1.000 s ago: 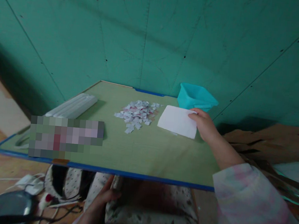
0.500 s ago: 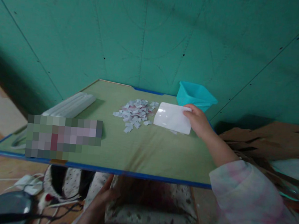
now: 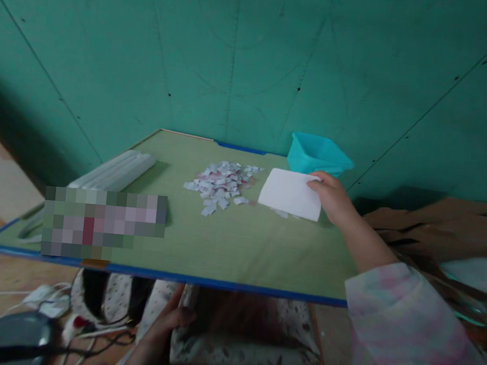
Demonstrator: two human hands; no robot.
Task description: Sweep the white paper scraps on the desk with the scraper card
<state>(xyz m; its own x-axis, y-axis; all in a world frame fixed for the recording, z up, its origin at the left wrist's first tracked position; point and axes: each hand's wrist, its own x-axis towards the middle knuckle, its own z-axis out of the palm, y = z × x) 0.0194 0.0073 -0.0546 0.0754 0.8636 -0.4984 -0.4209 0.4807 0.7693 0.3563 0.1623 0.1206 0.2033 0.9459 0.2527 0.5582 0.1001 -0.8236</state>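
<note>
The right hand (image 3: 331, 199), coming in from the lower right of the frame in a pale pink tie-dye sleeve (image 3: 409, 333), is pinching the right edge of a flat white rectangular sheet of paper (image 3: 290, 193), fingers closed on it. That sheet is lying right of centre on the green tabletop with the blue rim (image 3: 229, 244), and a couple of scraps are peeking out from under its near edge. Just to its left a loose pile of small white and pinkish paper bits (image 3: 221, 185) is sitting, close but not touching as far as I can see. A turquoise plastic tub (image 3: 318, 154) is standing right behind the hand at the back edge. The left hand (image 3: 169, 321) is down at the bottom centre, under the table edge, fingers curling around a spotted fabric cushion (image 3: 238, 341). A long white ribbed bundle (image 3: 116, 171) is lying at the left.
</note>
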